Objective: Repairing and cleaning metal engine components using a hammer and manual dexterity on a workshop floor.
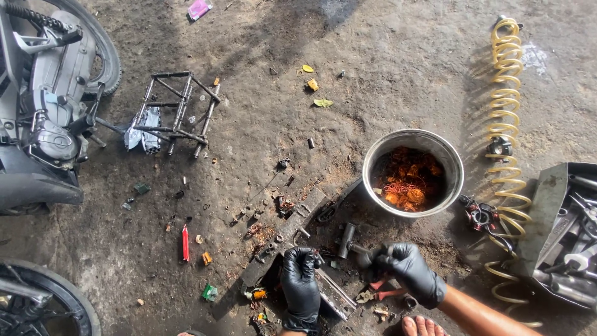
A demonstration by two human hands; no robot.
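Observation:
Both my hands wear black gloves at the bottom centre. My left hand (300,283) presses its fingers down on a grimy metal part (334,294) lying on the dirt floor. My right hand (404,269) is closed around the handle of a small hammer whose dark head (346,241) sits just left of it, above the part. Red-handled pliers (387,290) lie under my right wrist. What my left fingers pinch, if anything, is too dark to tell.
A round metal bowl (456,163) with orange scraps stands behind my right hand. A coiled yellow air hose (506,106) runs down the right beside a grey tool tray (545,211). A scooter (43,106) and a metal stand (174,112) occupy the left. Small debris litters the ground.

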